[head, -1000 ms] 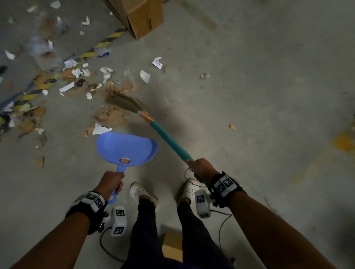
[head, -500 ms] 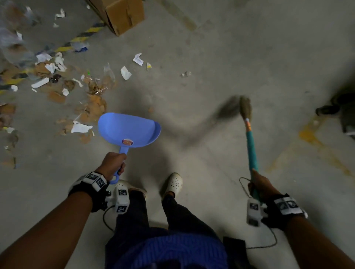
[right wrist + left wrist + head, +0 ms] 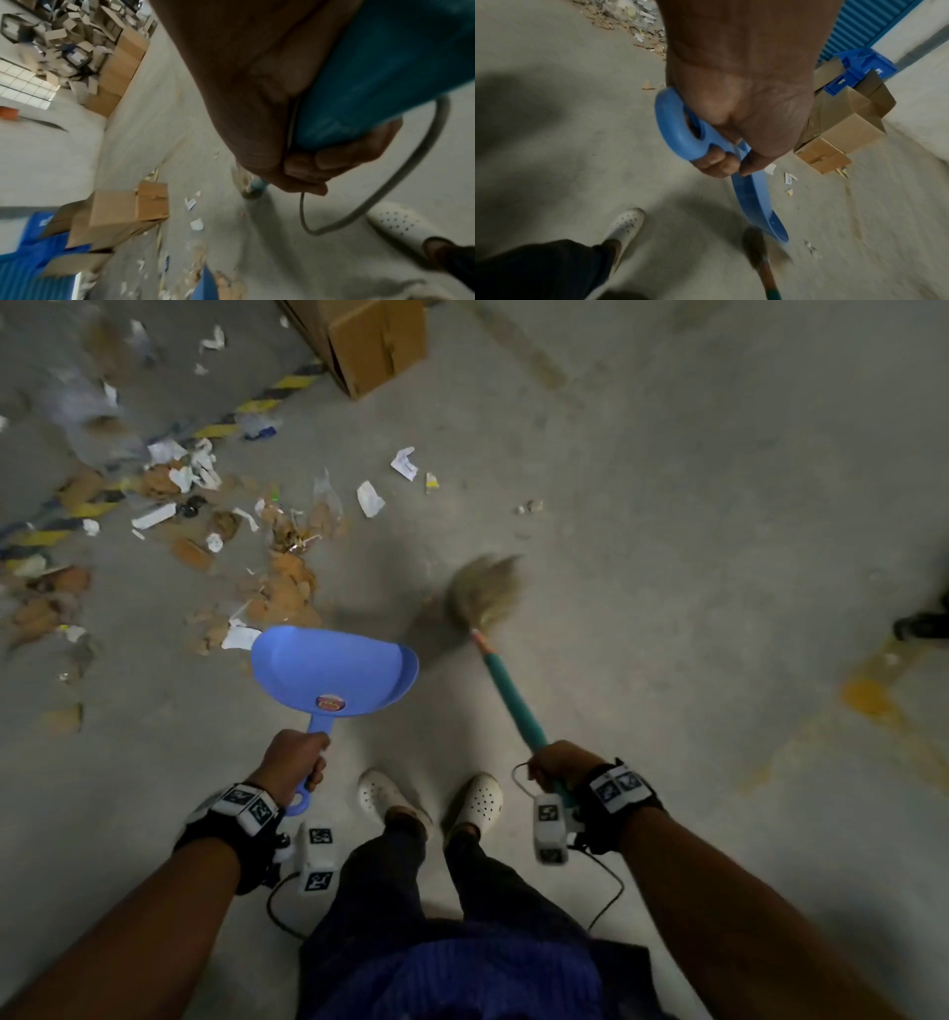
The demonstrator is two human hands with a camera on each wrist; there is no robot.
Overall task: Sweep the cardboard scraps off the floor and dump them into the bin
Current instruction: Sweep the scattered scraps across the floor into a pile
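Observation:
My left hand [image 3: 292, 762] grips the handle of a blue dustpan [image 3: 328, 670], which hangs empty above the concrete floor; the wrist view shows my fingers [image 3: 718, 164] curled round the dustpan handle [image 3: 677, 130]. My right hand [image 3: 557, 762] grips the teal handle of a broom [image 3: 508, 690]. Its straw head [image 3: 485, 595] is blurred, just right of the dustpan. Brown cardboard scraps [image 3: 287, 588] and white paper bits lie scattered on the floor, left of and beyond the dustpan.
A cardboard box [image 3: 369, 341] stands at the top centre on yellow-black floor tape [image 3: 246, 408]. Blue crates [image 3: 854, 69] and more boxes lie behind it. My white shoes [image 3: 385, 793] stand between the hands. A dark object [image 3: 922, 624] sits at the right edge.
The broom swung from the scrap pile out to the right and has now come back left toward the dustpan. The dustpan has stayed roughly where it was in my left hand.

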